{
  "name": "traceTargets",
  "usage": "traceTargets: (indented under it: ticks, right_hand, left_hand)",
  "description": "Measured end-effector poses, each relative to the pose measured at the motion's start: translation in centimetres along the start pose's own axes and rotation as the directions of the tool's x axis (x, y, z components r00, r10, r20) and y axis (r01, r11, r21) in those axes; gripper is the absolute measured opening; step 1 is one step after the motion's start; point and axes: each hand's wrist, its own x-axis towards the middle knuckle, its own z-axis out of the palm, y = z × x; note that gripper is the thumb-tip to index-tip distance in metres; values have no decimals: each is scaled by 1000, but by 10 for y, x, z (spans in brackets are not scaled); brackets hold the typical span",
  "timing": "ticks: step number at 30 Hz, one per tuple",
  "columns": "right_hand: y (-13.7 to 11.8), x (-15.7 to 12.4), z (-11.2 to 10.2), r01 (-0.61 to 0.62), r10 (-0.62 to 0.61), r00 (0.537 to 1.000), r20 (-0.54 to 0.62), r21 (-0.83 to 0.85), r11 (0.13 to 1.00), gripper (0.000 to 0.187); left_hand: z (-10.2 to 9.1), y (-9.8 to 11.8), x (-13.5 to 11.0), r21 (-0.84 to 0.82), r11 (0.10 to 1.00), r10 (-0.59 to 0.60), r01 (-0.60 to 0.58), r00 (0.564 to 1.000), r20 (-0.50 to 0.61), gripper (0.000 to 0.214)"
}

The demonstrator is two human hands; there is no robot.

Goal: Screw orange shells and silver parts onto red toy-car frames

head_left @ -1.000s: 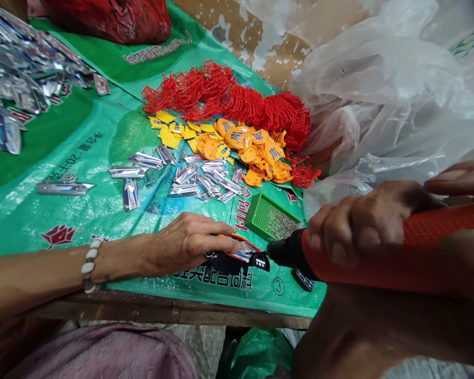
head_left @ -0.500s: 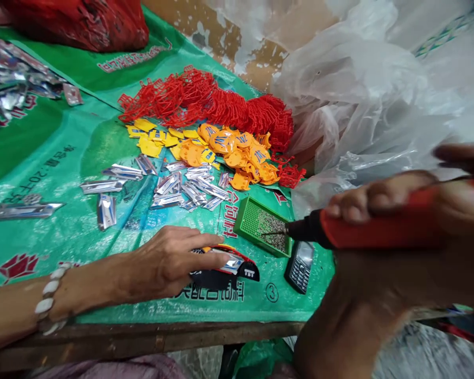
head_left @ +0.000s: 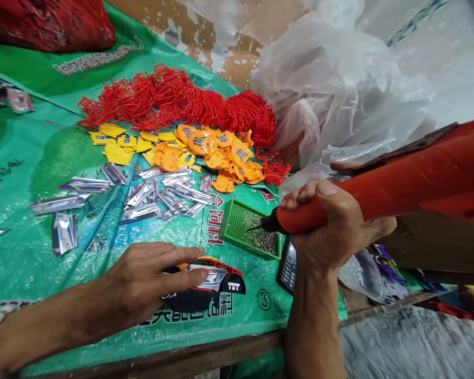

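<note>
The right hand (head_left: 332, 226), clasping a red plastic power screwdriver (head_left: 387, 192), is seemingly fetching small silvery screws (head_left: 264, 243) from the green rectangular tray (head_left: 233, 225); front-left of the tray, the unclenched left hand (head_left: 142, 279) is steadying a curved black-red-silver assembly (head_left: 217, 278), probably calling for careful aim next.

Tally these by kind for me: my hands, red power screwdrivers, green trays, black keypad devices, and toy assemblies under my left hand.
Hands: 2 (left hand, right hand)
Red power screwdriver: 1
Green tray: 1
Black keypad device: 1
Toy assembly: 1
Total: 6
</note>
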Motion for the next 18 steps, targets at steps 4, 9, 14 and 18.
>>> traceTargets:
  ticks: [4,9,14,18]
  right_hand:
    - [3,0,4,21,-16,998,-64,79,997,22]
    - [7,4,7,33,-28,997,-67,79,996,18]
    - [13,9,11,54,-50,997,-63,58,997,16]
    - [15,8,12,52,-50,998,-41,34,998,15]
  left_hand:
    - [-5,2,4,20,1000,20,-20,1000,-8,49]
    - [-2,2,0,18,1000,2,-1,1000,-6,51]
    - [3,1,-8,11,1000,-22,22,1000,4,53]
    - [-3,4,-3,4,999,-36,36,999,40,54]
